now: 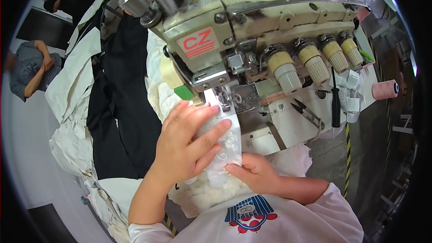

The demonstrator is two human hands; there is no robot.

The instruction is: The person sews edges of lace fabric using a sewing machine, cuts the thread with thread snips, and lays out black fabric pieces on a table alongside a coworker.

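A white piece of fabric (227, 141) with a swirly raised pattern lies under the presser foot (223, 100) of an overlock sewing machine (198, 31) marked "CZ". My left hand (186, 146) rests on the fabric with its fingers spread, the fingertips close to the presser foot. Lower down, my right hand (257, 174) pinches the fabric's right edge between thumb and curled fingers. The fabric's upper end is hidden beneath the machine head. Under its lower end is a cream, fluffy-looking cloth (216, 195).
Right of the machine lie thread snips (308, 113), a black-handled screwdriver (335, 103), white labels (351, 92) and a pink thread spool (384, 90). Black cloth (123, 94) and white cloth (74, 130) are piled at left. A person with folded arms (36, 69) stands beyond.
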